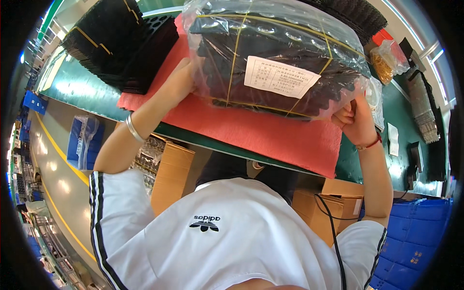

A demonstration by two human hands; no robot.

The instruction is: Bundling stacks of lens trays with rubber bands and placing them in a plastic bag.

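Note:
A stack of black plastic trays (212,63), bound with yellow bands, sits inside a clear plastic bag (278,108) in front of me. A white printed label (278,77) faces me from the stack's near side. My left hand (182,79) grips the bag at its left side, its fingertips partly hidden by the plastic. At the bag's near right corner, my right hand (355,116) has its fingers curled in and closed on the plastic. Under the bundle lies a red mat (232,128) on the green tabletop.
Black trays (130,53) are stacked at the left, and more (355,17) at the far right. A bag of yellow bands (384,67) and a dark device (414,157) are on the right. Cardboard boxes (171,169) and blue crates (411,237) stand below table level.

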